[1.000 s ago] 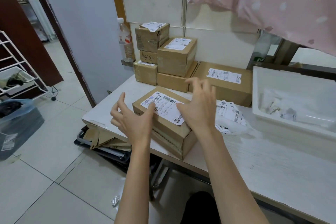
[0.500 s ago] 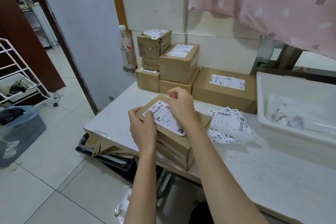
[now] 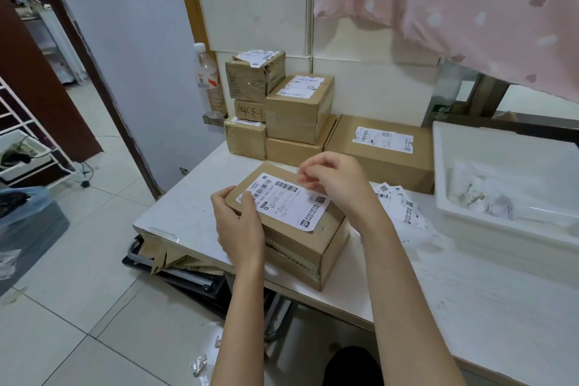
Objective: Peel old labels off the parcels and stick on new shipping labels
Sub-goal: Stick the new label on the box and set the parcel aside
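1. At the far left a white wire rack (image 3: 28,147) stands on the tiled floor, with a grey-blue bin (image 3: 28,226) in front of it.
2. A clear plastic bottle (image 3: 208,78) stands upright by the wall, just left of the stacked parcels (image 3: 282,110).
3. The left hand (image 3: 239,222) grips the near-left corner of the front parcel (image 3: 291,229), thumb lying on the label's left end and fingers curled round the box edge.
4. That parcel sits on the white table (image 3: 470,291) near its front edge; its label (image 3: 283,200) is stuck flat on the top face.
5. The right hand (image 3: 338,182) has its fingers curled at the label's far edge; whether they pinch it cannot be told.
6. Loose labels (image 3: 404,207) lie just right of the parcel, beside a white tray (image 3: 454,172).
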`<state>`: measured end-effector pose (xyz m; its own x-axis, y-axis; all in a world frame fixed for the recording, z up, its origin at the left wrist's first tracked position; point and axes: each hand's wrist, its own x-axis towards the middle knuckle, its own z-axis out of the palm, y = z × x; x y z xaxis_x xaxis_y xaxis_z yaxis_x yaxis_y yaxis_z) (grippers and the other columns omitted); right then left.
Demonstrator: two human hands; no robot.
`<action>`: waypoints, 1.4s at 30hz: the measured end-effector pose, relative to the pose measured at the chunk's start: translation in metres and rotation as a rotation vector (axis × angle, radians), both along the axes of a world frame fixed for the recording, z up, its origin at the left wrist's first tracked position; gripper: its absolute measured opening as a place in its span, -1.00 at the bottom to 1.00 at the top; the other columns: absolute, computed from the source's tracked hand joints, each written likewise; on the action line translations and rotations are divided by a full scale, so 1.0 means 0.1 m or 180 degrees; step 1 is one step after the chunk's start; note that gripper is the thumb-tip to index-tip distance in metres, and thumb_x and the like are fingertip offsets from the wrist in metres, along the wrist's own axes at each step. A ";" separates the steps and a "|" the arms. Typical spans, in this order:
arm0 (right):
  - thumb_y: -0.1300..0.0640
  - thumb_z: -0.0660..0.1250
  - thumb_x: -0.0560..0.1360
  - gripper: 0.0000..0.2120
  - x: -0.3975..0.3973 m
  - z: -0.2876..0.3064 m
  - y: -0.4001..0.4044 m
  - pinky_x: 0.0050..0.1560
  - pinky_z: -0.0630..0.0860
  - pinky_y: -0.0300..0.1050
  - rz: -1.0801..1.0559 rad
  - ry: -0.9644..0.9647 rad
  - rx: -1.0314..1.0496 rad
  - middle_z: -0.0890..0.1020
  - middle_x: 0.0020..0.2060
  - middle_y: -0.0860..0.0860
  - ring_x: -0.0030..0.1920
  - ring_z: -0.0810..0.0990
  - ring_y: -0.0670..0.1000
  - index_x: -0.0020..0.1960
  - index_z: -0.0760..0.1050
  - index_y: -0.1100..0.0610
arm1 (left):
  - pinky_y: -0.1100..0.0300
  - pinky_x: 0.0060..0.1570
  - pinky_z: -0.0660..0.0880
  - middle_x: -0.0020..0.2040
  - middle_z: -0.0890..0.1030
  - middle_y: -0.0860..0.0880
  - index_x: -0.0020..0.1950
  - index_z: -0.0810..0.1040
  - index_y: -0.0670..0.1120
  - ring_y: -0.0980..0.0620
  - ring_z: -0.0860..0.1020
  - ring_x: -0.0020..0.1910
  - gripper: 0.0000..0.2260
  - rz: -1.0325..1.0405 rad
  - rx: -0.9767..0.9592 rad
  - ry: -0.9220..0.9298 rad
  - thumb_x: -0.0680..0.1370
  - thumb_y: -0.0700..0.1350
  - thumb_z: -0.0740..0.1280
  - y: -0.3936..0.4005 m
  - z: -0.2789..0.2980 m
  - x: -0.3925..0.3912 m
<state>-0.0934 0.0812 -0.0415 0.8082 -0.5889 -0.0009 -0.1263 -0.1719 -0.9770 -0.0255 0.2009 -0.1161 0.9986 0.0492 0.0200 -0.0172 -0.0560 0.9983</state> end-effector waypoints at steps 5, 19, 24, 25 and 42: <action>0.31 0.27 0.52 -0.90 -0.05 0.01 0.09 -0.09 0.56 -0.19 0.1246 0.0940 -0.0160 0.64 -0.30 0.10 -0.29 0.62 0.02 -0.13 0.55 0.23 | -0.19 0.29 0.35 -0.02 0.53 0.17 0.10 0.34 0.13 -0.04 0.50 0.05 -0.93 0.0059 0.0254 0.0011 0.62 0.03 0.19 -0.02 -0.03 0.02; -0.26 0.42 0.40 -0.39 -0.19 -0.17 -0.12 0.18 0.37 -0.05 -0.0447 0.1344 -0.1610 0.44 0.25 -0.02 0.30 0.37 0.04 0.31 0.44 0.04 | 0.13 0.24 0.31 0.42 0.24 -0.07 0.40 0.16 -0.12 0.01 0.30 0.41 -0.38 0.0283 -0.0684 0.0329 0.53 0.16 0.36 -0.02 -0.09 -0.37; -0.39 0.39 0.34 -0.47 -0.18 -0.24 -0.02 -0.29 0.37 -0.12 -0.0409 0.1741 -0.1495 0.57 -0.20 -0.05 -0.10 0.57 0.05 -0.19 0.41 0.09 | -0.01 0.30 0.40 0.36 0.31 -0.03 0.46 0.14 -0.05 -0.03 0.38 0.34 -0.23 -0.0077 -0.0583 0.0410 0.42 0.05 0.53 -0.07 -0.13 -0.53; -0.38 0.40 0.34 -0.47 -0.19 -0.24 0.01 -0.29 0.37 -0.12 -0.0455 0.1678 -0.1490 0.56 -0.22 -0.05 -0.12 0.57 0.04 -0.17 0.43 0.10 | -0.04 0.33 0.38 0.40 0.29 -0.03 0.51 0.13 -0.06 -0.03 0.36 0.37 -0.19 -0.0113 -0.0530 0.0375 0.41 0.00 0.53 -0.07 -0.12 -0.51; -0.39 0.42 0.28 -0.49 -1.35 0.59 -0.74 -0.17 0.44 -0.09 -0.1957 0.0244 -0.1120 0.63 -0.12 -0.11 -0.08 0.59 -0.02 -0.07 0.52 0.02 | 0.21 0.02 0.50 0.30 0.51 0.00 0.27 0.16 0.01 0.04 0.55 0.22 -0.52 -0.1655 -0.0866 -0.0211 0.53 -0.13 0.42 -1.13 1.12 -1.13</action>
